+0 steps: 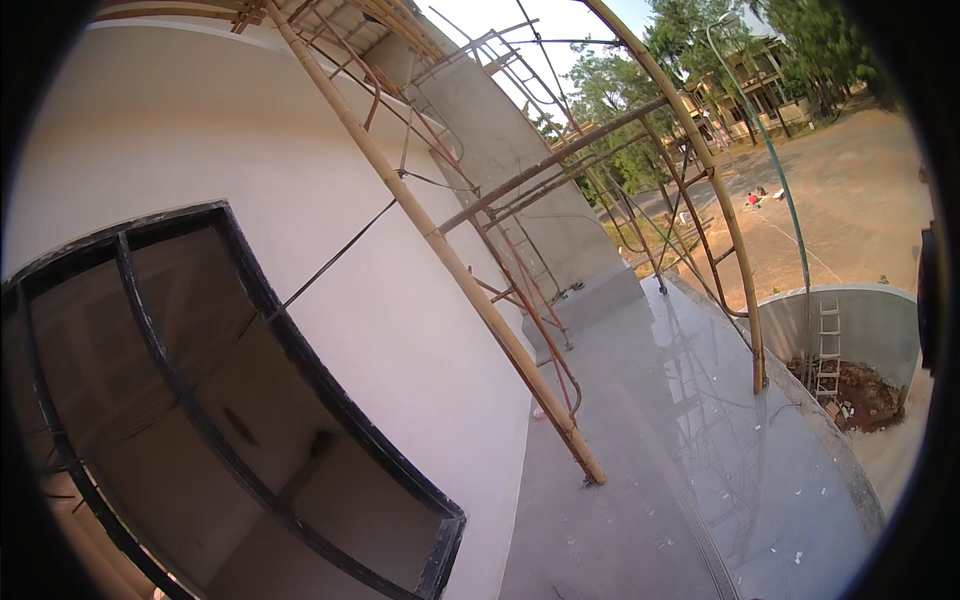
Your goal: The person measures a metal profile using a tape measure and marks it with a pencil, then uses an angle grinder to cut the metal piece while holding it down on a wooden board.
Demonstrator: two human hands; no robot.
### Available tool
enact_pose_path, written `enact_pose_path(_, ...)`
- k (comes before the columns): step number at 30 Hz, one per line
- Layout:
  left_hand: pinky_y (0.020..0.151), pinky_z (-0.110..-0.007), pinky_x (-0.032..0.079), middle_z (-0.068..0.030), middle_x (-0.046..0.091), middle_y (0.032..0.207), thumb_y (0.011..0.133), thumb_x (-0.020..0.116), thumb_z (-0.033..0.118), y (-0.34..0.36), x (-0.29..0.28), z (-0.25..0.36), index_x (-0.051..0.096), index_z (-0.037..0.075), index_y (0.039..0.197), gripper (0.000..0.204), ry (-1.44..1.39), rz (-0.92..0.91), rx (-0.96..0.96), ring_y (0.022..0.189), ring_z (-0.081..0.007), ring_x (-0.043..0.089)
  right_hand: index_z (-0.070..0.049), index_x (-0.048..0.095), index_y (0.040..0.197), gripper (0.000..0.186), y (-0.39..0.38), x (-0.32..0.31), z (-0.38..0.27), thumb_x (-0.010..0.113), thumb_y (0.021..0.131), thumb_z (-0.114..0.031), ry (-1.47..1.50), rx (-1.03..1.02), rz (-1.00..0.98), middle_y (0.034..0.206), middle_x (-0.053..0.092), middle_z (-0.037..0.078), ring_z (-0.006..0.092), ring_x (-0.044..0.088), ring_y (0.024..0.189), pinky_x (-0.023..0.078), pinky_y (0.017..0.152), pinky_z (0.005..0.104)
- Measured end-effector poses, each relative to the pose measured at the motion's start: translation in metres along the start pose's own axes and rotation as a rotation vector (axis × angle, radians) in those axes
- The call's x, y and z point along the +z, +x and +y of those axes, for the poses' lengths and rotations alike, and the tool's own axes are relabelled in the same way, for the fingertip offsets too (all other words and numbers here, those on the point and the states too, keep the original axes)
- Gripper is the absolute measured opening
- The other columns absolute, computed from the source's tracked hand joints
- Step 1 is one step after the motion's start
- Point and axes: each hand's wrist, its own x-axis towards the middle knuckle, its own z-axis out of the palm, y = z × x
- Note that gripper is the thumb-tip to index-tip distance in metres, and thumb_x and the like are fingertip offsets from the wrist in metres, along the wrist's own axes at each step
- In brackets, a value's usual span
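Neither my left hand nor my right hand shows in the head view. A black-framed window (pixel 138 300) with dark panes fills the lower left of a white wall (pixel 330 360). A leaning bamboo pole (pixel 500 330) stands on a grey ledge floor (pixel 640 510) beside that wall. Rusty metal scaffolding (pixel 470 160) is lashed around it, and a second curved bamboo pole (pixel 740 260) rises along the outer side.
A low concrete edge (pixel 845 480) bounds the ledge at right. Beyond and below are a curved wall (pixel 885 330) with an aluminium ladder (pixel 829 345), a dirt yard (pixel 840 220), trees (pixel 820 40) and a house (pixel 760 80). A grey concrete column (pixel 550 250) stands farther along.
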Motion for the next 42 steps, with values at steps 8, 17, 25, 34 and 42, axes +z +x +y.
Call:
enact_pose_path(8, 0.059, -0.028, 0.05, -0.0049, 0.067, 0.082, 0.083, 0.068, 0.033, 0.109, -0.056, 0.084, 0.065, 0.005, 0.092, 0.03, -0.046, 0.064, 0.002, 0.073, -0.0137, 0.064, 0.012, 0.056, 0.101, 0.06, 0.161, -0.005, -0.026, 0.071, 0.073, -0.038, -0.028, -0.029, -0.009, 0.099, 0.058, 0.033, 0.0473, 0.054, 0.096, 0.044, 0.084, 0.0471)
enact_pose_path(17, 0.058, -0.029, 0.05, -0.0052, 0.067, 0.08, 0.083, 0.068, 0.032, 0.118, -0.045, 0.001, 0.065, 0.005, 0.091, 0.029, -0.174, 0.113, -0.456, 0.071, -0.0141, 0.064, 0.014, 0.058, 0.08, 0.042, 0.364, -0.036, -0.084, 0.075, 0.063, -0.019, 0.021, -0.038, -0.059, 0.067, 0.064, 0.019, 0.0221, 0.067, 0.056, 0.055, 0.053, 0.033)
enact_pose_path(25, 0.052, -0.031, 0.05, -0.0044, 0.064, 0.072, 0.085, 0.064, 0.028, 0.183, -0.106, 0.075, 0.063, 0.006, 0.084, 0.021, -0.012, 0.073, -0.149, 0.06, -0.016, 0.06, 0.01, 0.057, 0.085, 0.039, 0.481, -0.022, -0.163, 0.072, 0.068, -0.022, 0.116, 0.063, -0.04, 0.066, 0.064, 0.016, 0.0216, 0.065, 0.058, 0.051, 0.058, 0.032)
enact_pose_path(34, 0.058, -0.029, 0.052, -0.0054, 0.065, 0.084, 0.085, 0.062, 0.026, 0.348, -0.181, 0.276, 0.063, 0.004, 0.096, 0.025, -0.195, 0.154, -0.02, 0.073, -0.0148, 0.065, 0.01, 0.058, 0.094, 0.042, 0.539, -0.009, -0.21, 0.071, 0.071, -0.022, 0.056, 0.234, -0.014, 0.07, 0.064, 0.015, 0.0193, 0.064, 0.062, 0.05, 0.062, 0.0308)
enact_pose_path(42, 0.062, -0.029, 0.052, -0.0043, 0.065, 0.086, 0.087, 0.062, 0.027, 0.379, -0.169, 0.321, 0.063, 0.006, 0.1, 0.026, -0.303, 0.114, -0.005, 0.075, -0.0149, 0.064, 0.009, 0.057, 0.094, 0.036, 0.591, -0.015, -0.232, 0.069, 0.073, -0.018, 0.168, 0.312, 0.042, 0.073, 0.064, 0.013, 0.0164, 0.063, 0.06, 0.05, 0.058, 0.029)
